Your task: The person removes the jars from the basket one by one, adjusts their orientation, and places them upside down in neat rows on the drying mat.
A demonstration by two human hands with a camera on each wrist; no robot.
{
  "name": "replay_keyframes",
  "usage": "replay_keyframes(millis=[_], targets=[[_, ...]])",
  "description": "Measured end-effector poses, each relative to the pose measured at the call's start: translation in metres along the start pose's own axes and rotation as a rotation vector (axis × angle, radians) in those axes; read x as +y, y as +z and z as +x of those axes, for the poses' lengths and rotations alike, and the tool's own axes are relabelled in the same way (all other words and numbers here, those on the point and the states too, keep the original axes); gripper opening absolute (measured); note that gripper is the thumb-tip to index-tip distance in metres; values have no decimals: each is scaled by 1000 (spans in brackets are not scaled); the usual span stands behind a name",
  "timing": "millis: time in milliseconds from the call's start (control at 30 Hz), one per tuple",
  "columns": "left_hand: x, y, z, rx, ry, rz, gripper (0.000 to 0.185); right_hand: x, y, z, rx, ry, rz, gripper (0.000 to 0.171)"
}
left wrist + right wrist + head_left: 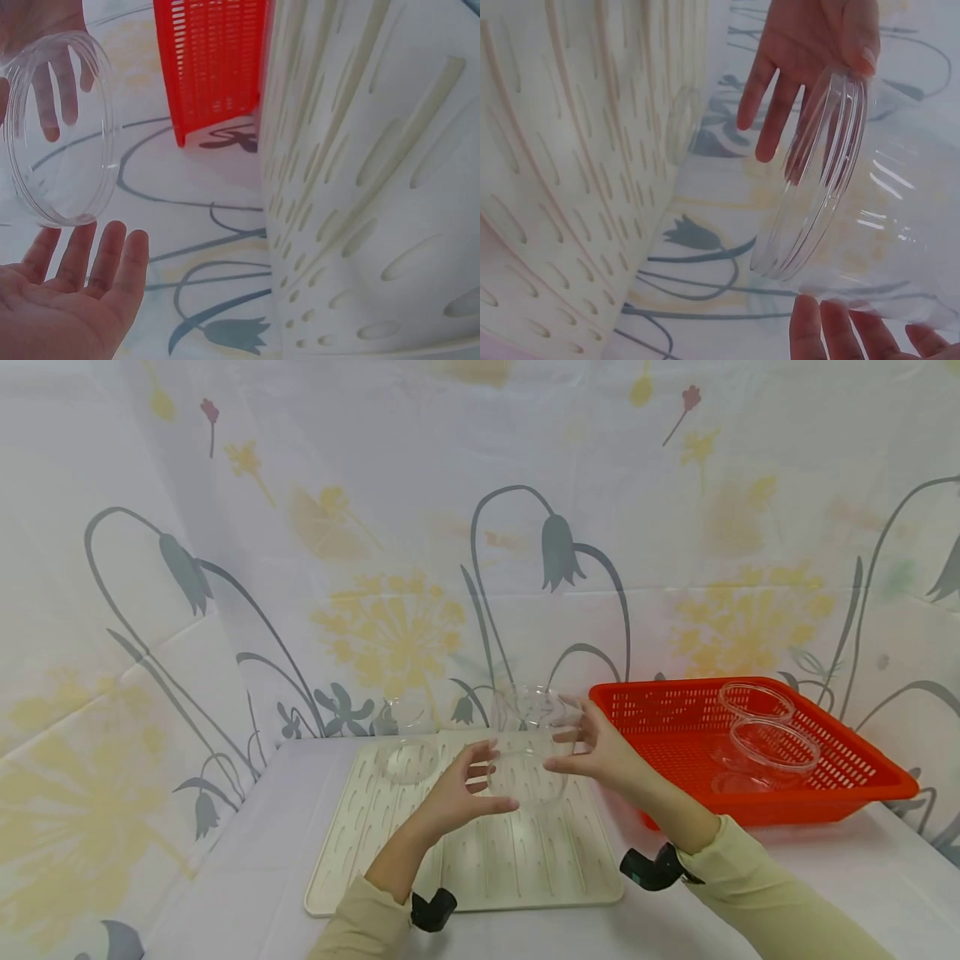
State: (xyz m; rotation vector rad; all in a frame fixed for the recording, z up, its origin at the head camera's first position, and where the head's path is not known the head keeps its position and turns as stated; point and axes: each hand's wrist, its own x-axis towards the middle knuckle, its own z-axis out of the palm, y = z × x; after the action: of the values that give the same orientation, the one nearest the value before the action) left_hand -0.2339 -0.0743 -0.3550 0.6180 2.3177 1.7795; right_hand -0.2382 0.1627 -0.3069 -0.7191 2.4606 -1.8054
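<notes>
A clear plastic jar [528,777] hangs over the cream ridged mat [517,868], tilted, its round rim lower than its body. My right hand [600,752] holds its right side, thumb in front and fingers around the back. At the other side, my left hand [457,789] has its fingers spread and fairly straight, fingertips right by the wall. In the left wrist view, the fingers of the left hand [82,285] lie just below the jar's rim [109,142]. Through the clear wall in the right wrist view, part of the left hand [802,45] shows behind the rim [817,180].
Another clear jar [408,764] stands rim-down at the mat's back left. To the right sits a red perforated basket [750,814] holding clear jars [776,747] with round rims. A flower-printed cloth [420,527] hangs behind the white-covered table.
</notes>
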Motion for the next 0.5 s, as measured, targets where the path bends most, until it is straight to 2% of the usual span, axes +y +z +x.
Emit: replay_keyframes(millis=[500], targets=[[-12, -7, -9, 72, -11, -11, 77, 4, -5, 13, 44, 7, -89, 86]])
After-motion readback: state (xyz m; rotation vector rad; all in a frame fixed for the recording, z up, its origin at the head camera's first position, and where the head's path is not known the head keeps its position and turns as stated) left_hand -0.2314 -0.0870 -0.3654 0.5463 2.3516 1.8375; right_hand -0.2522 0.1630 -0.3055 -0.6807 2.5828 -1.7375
